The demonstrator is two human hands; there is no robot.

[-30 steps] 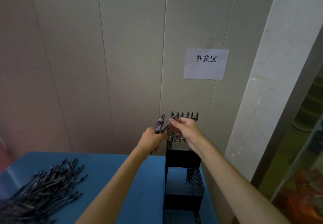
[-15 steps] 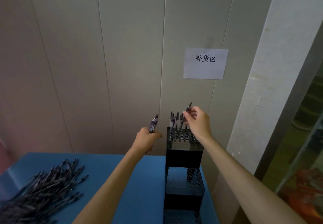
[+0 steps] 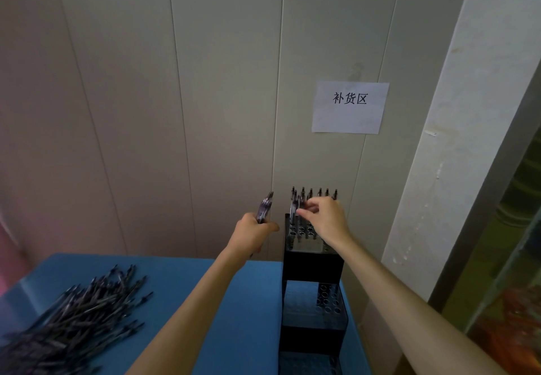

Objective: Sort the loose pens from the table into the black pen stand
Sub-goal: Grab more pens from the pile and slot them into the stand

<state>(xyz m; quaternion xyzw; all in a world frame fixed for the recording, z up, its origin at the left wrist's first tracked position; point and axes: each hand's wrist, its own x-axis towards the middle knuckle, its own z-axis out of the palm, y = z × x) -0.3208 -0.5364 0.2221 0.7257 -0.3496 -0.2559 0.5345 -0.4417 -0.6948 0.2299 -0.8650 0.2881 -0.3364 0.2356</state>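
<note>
- Head view: the left hand [image 3: 251, 235] is curled in a fist round a small bundle of pens [image 3: 265, 207], their ends sticking up beside the black pen stand [image 3: 313, 266].
- The right hand [image 3: 325, 219] pinches one pen [image 3: 293, 213] between thumb and fingertips, over the holes of the stand's top tier.
- A row of pens [image 3: 319, 192] stands upright along the back.
- Loose pens [image 3: 79, 313] lie heaped on the blue table [image 3: 205, 269], well to the left.
</note>
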